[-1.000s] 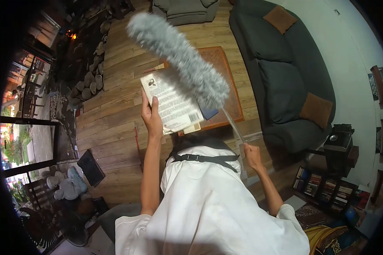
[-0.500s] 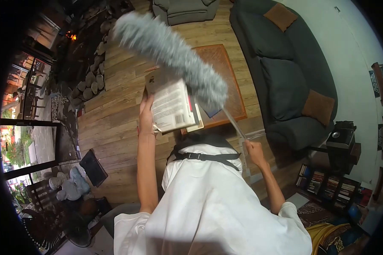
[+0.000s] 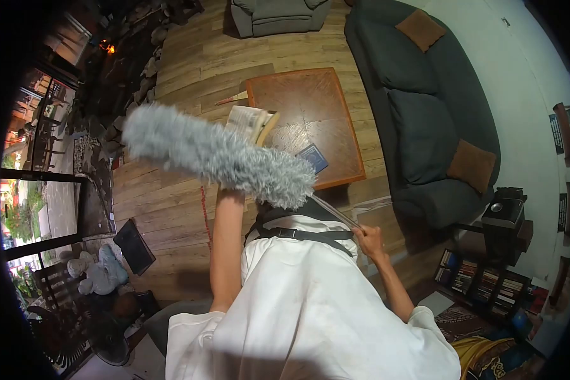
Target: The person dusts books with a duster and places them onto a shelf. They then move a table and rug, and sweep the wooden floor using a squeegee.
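My right hand is closed round the metal handle of a fluffy grey feather duster. The duster's head stretches across to the left, over the lower part of a thick paperback book. My left hand is under that book, with its fingers hidden by the duster and only the wrist end showing. Pages and a yellowish edge of the book stick out beyond the duster. A dark blue book lies on the wooden coffee table, just right of the duster.
A dark grey sofa with brown cushions runs along the right wall. A grey armchair stands beyond the table. At lower right is a shelf of books. A dark flat case lies on the floor at left.
The duster has swung down and left, across the book and my left hand. My right hand has shifted slightly down. The book has tilted, uncovering more of the table and the blue book.
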